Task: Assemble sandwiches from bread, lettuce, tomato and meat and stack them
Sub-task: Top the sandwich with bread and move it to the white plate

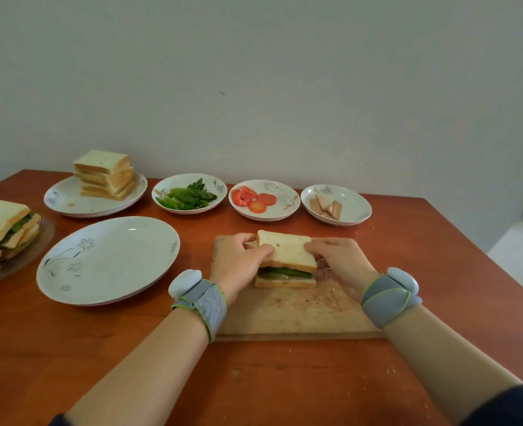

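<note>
A sandwich (287,256) of two bread slices with lettuce between them sits on the wooden cutting board (297,312). My left hand (238,259) grips its left side, thumb on the top slice. My right hand (337,259) grips its right side the same way. Along the back stand a plate with stacked bread slices (104,175), a dish of lettuce (189,195), a dish of tomato slices (254,199) and a dish of meat pieces (327,206). Finished sandwiches (1,232) are stacked on a glass plate at the far left.
A large white plate (109,262) lies bare to the left of the board. The red-brown table (284,379) ends at the right, where a pale floor shows. A wall runs behind the dishes. Both wrists wear grey bands.
</note>
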`<state>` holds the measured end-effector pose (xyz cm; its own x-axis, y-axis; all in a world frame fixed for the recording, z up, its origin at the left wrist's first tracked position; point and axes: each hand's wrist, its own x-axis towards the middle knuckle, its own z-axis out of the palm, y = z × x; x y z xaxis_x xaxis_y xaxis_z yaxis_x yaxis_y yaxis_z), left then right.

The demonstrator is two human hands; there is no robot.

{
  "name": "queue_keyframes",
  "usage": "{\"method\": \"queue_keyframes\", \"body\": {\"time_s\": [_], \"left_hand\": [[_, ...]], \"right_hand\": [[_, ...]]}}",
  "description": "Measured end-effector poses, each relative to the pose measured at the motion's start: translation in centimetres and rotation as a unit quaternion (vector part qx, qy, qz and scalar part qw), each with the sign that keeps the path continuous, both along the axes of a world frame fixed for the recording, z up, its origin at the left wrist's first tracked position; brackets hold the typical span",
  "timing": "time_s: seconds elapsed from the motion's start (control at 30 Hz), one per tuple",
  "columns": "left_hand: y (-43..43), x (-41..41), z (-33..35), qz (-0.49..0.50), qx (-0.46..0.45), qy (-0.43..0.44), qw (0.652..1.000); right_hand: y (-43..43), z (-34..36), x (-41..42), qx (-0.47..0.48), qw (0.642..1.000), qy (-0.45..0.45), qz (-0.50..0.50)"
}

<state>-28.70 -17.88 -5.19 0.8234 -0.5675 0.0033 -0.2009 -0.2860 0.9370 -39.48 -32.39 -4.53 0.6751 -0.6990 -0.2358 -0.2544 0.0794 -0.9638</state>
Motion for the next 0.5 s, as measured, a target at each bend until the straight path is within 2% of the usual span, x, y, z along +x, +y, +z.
{"method": "queue_keyframes", "body": {"time_s": [0.5], "left_hand": [[0.0, 0.9, -0.4, 0.001, 0.077, 0.038, 0.996]], "right_hand": [[-0.5, -0.9, -0.6, -0.071, 0.996, 0.055, 0.022]]}}
